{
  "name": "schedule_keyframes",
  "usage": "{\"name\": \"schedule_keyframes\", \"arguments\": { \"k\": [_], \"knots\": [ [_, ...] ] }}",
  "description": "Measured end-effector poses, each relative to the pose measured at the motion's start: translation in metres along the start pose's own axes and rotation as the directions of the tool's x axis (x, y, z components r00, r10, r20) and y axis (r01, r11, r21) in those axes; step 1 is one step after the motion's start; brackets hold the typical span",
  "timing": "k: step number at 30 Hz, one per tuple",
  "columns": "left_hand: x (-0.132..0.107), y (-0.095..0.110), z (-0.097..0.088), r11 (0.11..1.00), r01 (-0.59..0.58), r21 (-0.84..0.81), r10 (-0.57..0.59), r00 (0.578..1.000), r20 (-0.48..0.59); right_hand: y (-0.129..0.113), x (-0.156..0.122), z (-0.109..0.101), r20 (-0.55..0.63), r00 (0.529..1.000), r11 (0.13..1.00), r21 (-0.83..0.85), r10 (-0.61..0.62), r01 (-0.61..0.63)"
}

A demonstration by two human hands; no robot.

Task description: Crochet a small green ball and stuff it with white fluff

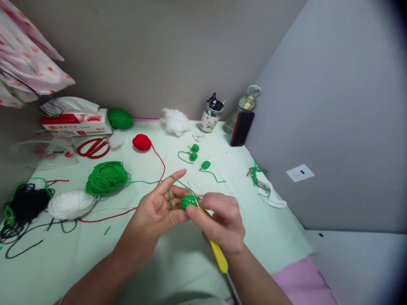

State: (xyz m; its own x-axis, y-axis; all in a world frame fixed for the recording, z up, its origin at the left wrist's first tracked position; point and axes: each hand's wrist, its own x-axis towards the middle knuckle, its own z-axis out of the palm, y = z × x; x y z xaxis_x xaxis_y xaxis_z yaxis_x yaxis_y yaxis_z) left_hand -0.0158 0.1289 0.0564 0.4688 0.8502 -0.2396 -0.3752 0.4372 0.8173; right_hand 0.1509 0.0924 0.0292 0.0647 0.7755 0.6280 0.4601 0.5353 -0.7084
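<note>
My left hand [162,203] pinches a small green crochet piece [188,202] between thumb and fingers. Green yarn runs over its raised index finger and leads back to a green yarn ball [107,178] on the left. In my right hand [222,218] is a crochet hook [218,256] with a yellow handle, its thin metal tip at the crochet piece. The right thumb and index finger close around the hook beside the piece. Beyond my hands lie small green crocheted balls [206,165] with yarn tails. Part of the green piece is hidden by my fingers.
Red yarn [142,142], white yarn [71,204] and black yarn [28,201] lie leftward, near red scissors [93,148] and a tissue box [78,123]. White stuffing [175,122], a pen cup [211,117], a bottle [247,103] and a phone [242,129] stand along the back. Yarn scraps [259,182] lie right.
</note>
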Motion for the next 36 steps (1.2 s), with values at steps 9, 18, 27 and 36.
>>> {"name": "schedule_keyframes", "arguments": {
  "k": [9,18,27,36],
  "knots": [
    [0.007,0.005,-0.009,0.994,0.040,-0.105,-0.027,0.993,0.119,-0.002,0.016,0.003,-0.097,0.995,0.952,0.302,-0.032,0.060],
    [0.008,0.011,-0.023,0.988,-0.094,0.126,0.076,0.988,0.137,0.000,0.024,-0.009,0.001,0.945,0.725,0.642,0.326,-0.250],
    [0.009,0.001,-0.018,0.993,-0.072,0.095,0.057,0.988,0.146,0.003,0.021,0.002,0.073,0.913,0.646,0.684,0.402,-0.339],
    [0.009,0.005,-0.017,0.985,-0.002,0.172,-0.016,0.995,0.103,0.007,0.019,-0.001,0.071,0.956,0.765,0.584,0.285,-0.271]
  ]
}}
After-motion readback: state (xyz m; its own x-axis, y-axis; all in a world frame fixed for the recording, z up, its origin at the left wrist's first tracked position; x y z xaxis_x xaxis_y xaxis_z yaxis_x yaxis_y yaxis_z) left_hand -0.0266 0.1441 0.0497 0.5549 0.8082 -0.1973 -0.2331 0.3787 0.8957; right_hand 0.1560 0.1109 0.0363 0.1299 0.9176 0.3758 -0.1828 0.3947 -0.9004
